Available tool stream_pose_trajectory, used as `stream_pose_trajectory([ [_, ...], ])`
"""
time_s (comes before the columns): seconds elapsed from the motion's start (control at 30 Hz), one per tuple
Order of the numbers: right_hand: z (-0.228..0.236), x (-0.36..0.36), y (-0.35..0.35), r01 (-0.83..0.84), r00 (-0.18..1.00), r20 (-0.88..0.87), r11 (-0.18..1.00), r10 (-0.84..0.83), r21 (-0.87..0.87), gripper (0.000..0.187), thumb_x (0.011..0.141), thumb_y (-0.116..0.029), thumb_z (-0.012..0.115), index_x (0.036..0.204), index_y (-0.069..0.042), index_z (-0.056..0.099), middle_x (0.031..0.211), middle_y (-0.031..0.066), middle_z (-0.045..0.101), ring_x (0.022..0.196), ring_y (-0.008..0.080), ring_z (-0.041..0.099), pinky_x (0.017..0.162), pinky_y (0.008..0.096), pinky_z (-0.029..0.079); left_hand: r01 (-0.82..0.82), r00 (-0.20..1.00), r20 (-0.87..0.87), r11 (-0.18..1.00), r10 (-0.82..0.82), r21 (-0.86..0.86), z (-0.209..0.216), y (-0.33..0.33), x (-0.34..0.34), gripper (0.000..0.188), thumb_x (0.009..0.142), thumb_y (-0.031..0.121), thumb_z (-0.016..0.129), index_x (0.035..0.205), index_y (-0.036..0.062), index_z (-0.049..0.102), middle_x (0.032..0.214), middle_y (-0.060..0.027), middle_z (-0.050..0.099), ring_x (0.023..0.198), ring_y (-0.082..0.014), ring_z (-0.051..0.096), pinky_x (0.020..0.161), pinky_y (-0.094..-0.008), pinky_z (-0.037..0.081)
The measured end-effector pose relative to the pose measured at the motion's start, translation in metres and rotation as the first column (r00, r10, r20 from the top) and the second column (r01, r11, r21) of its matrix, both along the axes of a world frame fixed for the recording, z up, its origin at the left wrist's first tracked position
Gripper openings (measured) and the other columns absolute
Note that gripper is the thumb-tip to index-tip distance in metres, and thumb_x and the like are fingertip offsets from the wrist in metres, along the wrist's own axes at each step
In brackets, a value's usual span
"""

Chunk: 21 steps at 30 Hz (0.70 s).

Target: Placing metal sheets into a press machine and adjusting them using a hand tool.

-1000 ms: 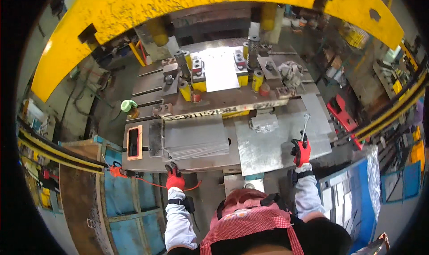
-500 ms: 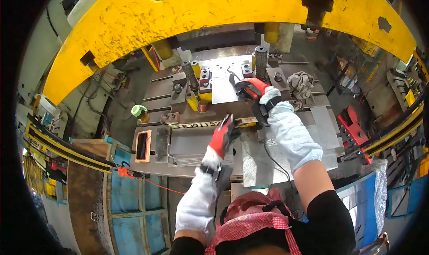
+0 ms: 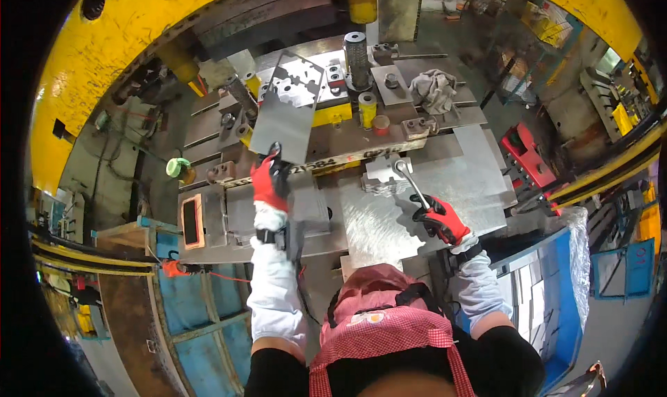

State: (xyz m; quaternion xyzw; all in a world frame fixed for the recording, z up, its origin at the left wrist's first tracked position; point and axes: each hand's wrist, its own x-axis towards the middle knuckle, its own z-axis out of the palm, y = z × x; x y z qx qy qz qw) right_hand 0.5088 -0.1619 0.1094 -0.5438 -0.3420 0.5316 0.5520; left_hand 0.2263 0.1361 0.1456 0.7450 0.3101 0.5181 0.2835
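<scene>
My left hand (image 3: pixel 271 181), in a red and black glove, is closed on the near end of a thin metal sheet (image 3: pixel 285 126). The sheet tilts up over the die (image 3: pixel 335 112), and its far part has irregular cut-outs. Gloved alike, my right hand (image 3: pixel 442 220) grips a metal tool (image 3: pixel 413 183) with a round, ring-like head, shaped like a ratchet wrench. Its head is by a small stack of cut metal pieces (image 3: pixel 385 176), which lies on a large shiny metal plate (image 3: pixel 379 223). Left of that plate is a stack of flat metal blanks (image 3: pixel 271 209), partly behind my left forearm.
The yellow press frame (image 3: pixel 104 56) arches overhead. Two dark guide posts (image 3: pixel 356 60) stand by the die. A grey rag (image 3: pixel 434 91) lies at the right, with a red control stand (image 3: pixel 531 157) beyond. A blue bin (image 3: pixel 566 286) is at my lower right.
My left hand has moved left and now holds the cut metal sheet, raised at the die. My right hand has come back from the die toward me, with the round-headed tool showing.
</scene>
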Motion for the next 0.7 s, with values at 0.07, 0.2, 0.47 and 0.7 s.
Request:
stream_pose_trajectory([
  [0.07,-0.01,0.0,0.002,0.014,0.997,-0.078,0.996,-0.02,-0.085,0.045,0.079,-0.01,0.057,0.122,-0.005,0.047,0.083,0.0048,0.062,0.057,0.0093,0.052,0.05,0.023,0.042,0.023,0.997,0.07,0.973,-0.008,-0.228,0.019,0.004,-0.036,0.016,0.082,0.013,0.059,0.094,0.0023,0.06,0.076,-0.0007,0.058,0.061,-0.0098,0.051,0.058,-0.0233,0.043],
  [0.2,-0.043,0.008,0.009,0.062,0.997,-0.036,0.993,-0.066,-0.1,0.044,0.079,-0.007,0.055,0.123,-0.007,0.048,0.076,0.0025,0.058,0.056,0.0095,0.051,0.05,0.0236,0.042,-0.087,0.984,0.11,0.917,0.14,-0.388,0.094,-0.001,-0.077,0.016,0.079,0.011,0.059,0.09,0.0006,0.061,0.069,0.0029,0.054,0.06,-0.0058,0.045,0.056,-0.0235,0.039],
  [0.47,0.097,-0.062,0.048,-0.345,0.649,0.759,0.908,0.049,0.237,0.067,0.065,-0.012,0.069,0.127,-0.007,0.043,0.104,0.0162,0.053,0.072,0.0244,0.057,0.067,0.0313,0.046,0.153,0.721,-0.482,0.792,-0.498,-0.591,0.158,0.011,-0.055,0.028,0.072,0.023,0.067,0.093,0.0052,0.065,0.068,0.0033,0.058,0.054,-0.0052,0.046,0.047,-0.0218,0.034],
  [0.7,0.091,-0.091,0.041,-0.455,0.851,0.305,0.89,0.428,0.017,0.07,0.073,-0.014,0.066,0.135,-0.008,0.034,0.068,-0.0016,0.048,0.063,0.0058,0.043,0.059,0.0228,0.039,0.466,0.543,-0.369,0.636,-0.755,-0.616,0.141,0.025,-0.01,0.031,0.069,0.008,0.061,0.099,-0.0019,0.062,0.095,-0.0072,0.065,0.085,-0.0136,0.059,0.08,-0.0264,0.045],
])
